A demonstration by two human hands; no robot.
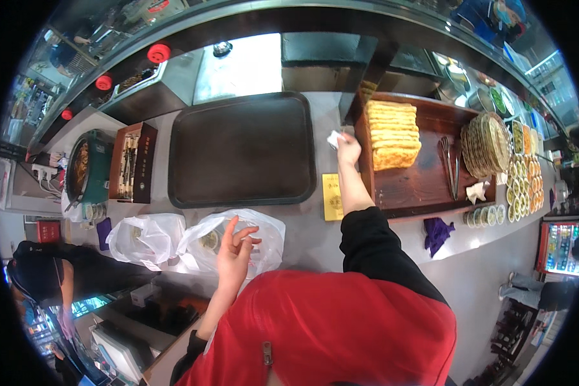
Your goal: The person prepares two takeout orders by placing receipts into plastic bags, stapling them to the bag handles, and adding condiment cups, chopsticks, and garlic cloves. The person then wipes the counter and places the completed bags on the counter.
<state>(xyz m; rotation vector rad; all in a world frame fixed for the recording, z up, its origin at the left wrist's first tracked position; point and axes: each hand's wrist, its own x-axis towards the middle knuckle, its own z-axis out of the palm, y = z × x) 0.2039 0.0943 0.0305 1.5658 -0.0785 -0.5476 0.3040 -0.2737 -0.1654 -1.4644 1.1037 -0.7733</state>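
My right hand (348,148) grips a crumpled white tissue (334,139) beside the left wall of a wooden tray (429,193) with stacked golden flatbreads (394,135). Below its wrist a yellow packet (332,198) lies on the counter. My left hand (235,253), fingers apart and holding nothing, is over an opened clear plastic bag (265,231); a lidded cup (208,240) shows inside that bag. Another plastic bag (147,236) stands to its left. A dark serving tray (243,149) lies beyond both bags.
Round flatbreads (485,144), tongs (448,169) and a white tissue (476,192) are in the wooden tray. Small lidded cups (523,188) stand at right, a purple cloth (436,234) near the edge. A chopstick box (132,161) and green pot (94,166) stand left; a co-worker (43,270) is lower left.
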